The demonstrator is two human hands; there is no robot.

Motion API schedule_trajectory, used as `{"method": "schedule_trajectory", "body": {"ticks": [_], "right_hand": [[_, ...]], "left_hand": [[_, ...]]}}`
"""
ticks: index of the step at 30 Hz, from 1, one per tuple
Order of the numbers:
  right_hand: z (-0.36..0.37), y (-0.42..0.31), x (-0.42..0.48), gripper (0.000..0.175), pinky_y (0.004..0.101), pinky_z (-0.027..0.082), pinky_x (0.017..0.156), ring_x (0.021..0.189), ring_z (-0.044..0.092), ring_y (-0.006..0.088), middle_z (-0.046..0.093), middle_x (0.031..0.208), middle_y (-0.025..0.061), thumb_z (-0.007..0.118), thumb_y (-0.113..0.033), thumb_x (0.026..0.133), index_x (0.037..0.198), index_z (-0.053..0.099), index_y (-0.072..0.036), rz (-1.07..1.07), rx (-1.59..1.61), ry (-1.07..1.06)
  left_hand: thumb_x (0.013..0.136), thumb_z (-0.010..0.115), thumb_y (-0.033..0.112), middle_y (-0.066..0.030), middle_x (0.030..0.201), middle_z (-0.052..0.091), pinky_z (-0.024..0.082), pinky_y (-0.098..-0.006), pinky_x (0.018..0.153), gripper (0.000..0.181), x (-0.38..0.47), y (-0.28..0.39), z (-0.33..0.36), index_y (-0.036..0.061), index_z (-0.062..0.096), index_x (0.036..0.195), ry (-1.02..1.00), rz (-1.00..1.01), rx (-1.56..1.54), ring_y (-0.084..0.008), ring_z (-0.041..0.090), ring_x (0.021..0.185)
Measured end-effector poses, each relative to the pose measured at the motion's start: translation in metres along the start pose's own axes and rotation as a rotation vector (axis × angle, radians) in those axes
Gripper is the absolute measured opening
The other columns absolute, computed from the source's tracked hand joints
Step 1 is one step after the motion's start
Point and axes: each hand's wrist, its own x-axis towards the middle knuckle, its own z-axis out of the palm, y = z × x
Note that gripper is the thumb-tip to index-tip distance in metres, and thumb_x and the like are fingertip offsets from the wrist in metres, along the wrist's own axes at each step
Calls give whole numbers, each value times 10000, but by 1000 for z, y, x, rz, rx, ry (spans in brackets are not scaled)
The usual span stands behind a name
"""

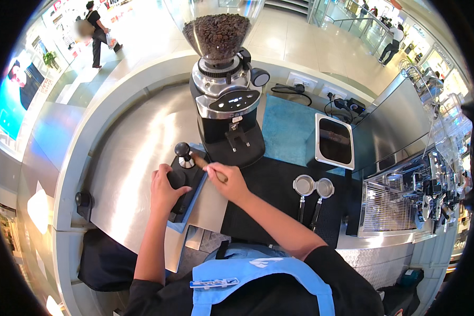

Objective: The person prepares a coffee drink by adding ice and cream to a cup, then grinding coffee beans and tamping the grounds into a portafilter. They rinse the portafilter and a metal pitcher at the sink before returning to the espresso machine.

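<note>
My right hand (231, 182) grips a small brush by its wooden handle (221, 176). The brush head touches or nearly touches the metal base of a coffee tamper (185, 161), which stands upright with its black ball knob on top. The fingers and thumb of my left hand (162, 189) curve around a black round tool (177, 179), partly hidden by the hand. Both tools sit on a narrow black tamping station (180, 208) with a blue cloth (197, 197) beneath it. Just beyond stands a coffee grinder (227, 98), dark beans (217, 35) in its clear hopper.
Two portafilters (304, 185) (324, 188) lie on a black mat (260, 197) to the right. Behind them are a blue cloth (286, 126) and a steel container (317, 138). An espresso machine's drip tray (387, 209) is far right. A raised curved rim (98, 114) borders the steel counter (142, 130).
</note>
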Motion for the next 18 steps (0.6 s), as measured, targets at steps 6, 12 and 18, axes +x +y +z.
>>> {"method": "schedule_trajectory", "body": {"ticks": [6, 12, 18], "right_hand": [[-16, -13, 3, 274, 199, 482, 532, 556, 564, 75, 624, 682, 64, 476, -199, 985, 992, 652, 10, 351, 420, 171], [-14, -12, 14, 263, 197, 436, 465, 490, 531, 48, 592, 578, 31, 502, -185, 961, 882, 680, -8, 379, 452, 75], [-1, -9, 13, 251, 219, 432, 455, 446, 534, 74, 573, 528, 38, 512, -159, 946, 849, 676, 5, 79, 127, -13]], "left_hand": [[724, 740, 273, -130, 815, 634, 471, -436, 716, 394, 62, 20, 4, 95, 536, 1011, -30, 297, 180, -334, 605, 845], [773, 626, 235, -190, 635, 533, 421, -442, 610, 221, 85, -5, -7, 54, 536, 864, 130, 234, -96, -378, 564, 656], [753, 614, 202, -139, 611, 487, 409, -378, 585, 202, 95, -23, -30, 41, 541, 851, 359, 108, -248, -279, 496, 573]]}}
